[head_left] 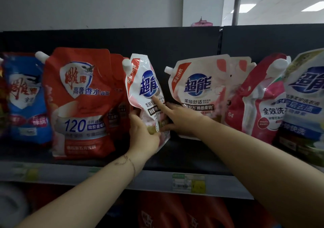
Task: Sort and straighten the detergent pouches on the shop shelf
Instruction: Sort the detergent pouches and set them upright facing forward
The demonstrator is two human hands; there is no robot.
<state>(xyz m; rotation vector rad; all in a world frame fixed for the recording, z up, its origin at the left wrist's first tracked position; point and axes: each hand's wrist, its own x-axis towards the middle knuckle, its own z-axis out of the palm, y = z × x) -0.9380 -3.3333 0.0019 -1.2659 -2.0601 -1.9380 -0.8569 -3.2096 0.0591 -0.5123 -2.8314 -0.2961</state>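
Note:
A white and pink detergent pouch (143,85) with a blue logo stands turned sideways in the middle of the shelf. My left hand (142,136) grips its lower left edge. My right hand (177,117) holds its right side, the forefinger stretched up onto the logo. Right of it stands a matching white and pink pouch (199,94) facing forward, with more behind it. On the left a red pouch (78,101) stands upright with others behind, and a blue pouch (26,98) sits at the far left.
A pink and white pouch (259,101) leans at the right, beside a white and blue pouch (305,98) at the frame edge. The shelf lip (157,180) carries price labels. Red containers (175,212) fill the shelf below. A dark back panel stands behind the pouches.

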